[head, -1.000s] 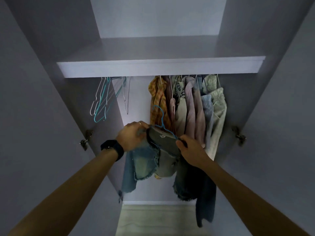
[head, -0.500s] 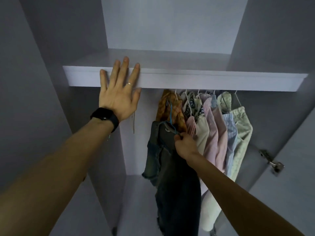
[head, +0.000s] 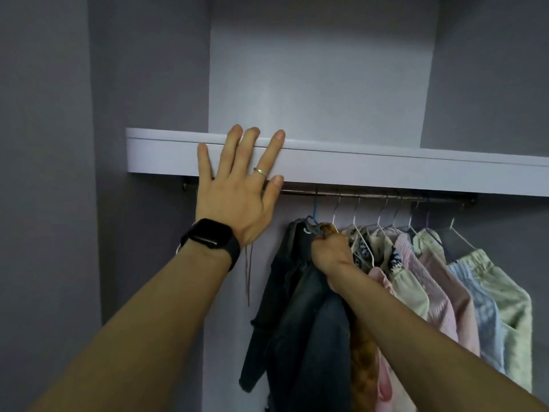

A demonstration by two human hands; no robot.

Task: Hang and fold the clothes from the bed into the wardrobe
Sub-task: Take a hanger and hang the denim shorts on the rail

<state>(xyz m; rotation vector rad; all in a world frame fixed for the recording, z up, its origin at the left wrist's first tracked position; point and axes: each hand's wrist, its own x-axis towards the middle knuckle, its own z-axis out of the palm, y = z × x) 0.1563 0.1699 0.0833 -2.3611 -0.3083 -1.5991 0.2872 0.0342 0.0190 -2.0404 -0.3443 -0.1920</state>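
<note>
— Denim garment [head: 297, 322]: where is it?
— Draped on a blue hanger [head: 315, 215] at the left end of the rail [head: 371, 194], just beside a row of hung garments [head: 430, 278]. The hook seems to sit over the rail, though it's dim up there.
— Hands?
— Right hand [head: 329, 254] clenches the hanger's neck under the hook. Left hand [head: 237, 188] lies flat, fingers straight, against the front edge of the shelf [head: 386, 169], grasping nothing.
— How far along?
— Several pieces hang already. This one looks nearly placed, needing only a release. The bed is out of view, so what remains I can't tell. No folded pile shows here.
</note>
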